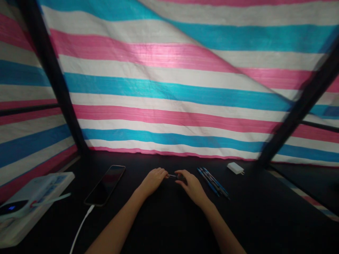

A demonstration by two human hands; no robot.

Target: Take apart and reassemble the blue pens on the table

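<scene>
Two forearms (119, 218) reach in over the dark tabletop (164, 225), angled toward each other so that both hands meet near the middle, probably because what they hold is small. To the left, a white cable (81, 225) runs up to the near end of a phone (106, 187), which lies face up, perhaps set aside there to charge. At the left edge sits a pale box-like item (39, 215) with a blue-lit display (11, 208); what it is, I cannot tell. Beyond, centred between the hands, is a slim small object (172, 176), too dim to name, lying crosswise. The left hand (153, 181) has its fingers pressed together, thumb and fingertips pinching the object's left end. The right hand (192, 187) curls more openly, thumb below and fingers above, pinching its darker right end; holding both ends likely steadies something so narrow. Just right of that hand, several pens (213, 181) lie side by side on a slant, bunched, it seems, to stop them straying. Farther off to the right, a white charger plug (235, 168) rests with its prongs pointing right, apart from the pens. Behind everything hangs a striped sheet (172, 113), apparently screening the workspace between dark posts (55, 84).
</scene>
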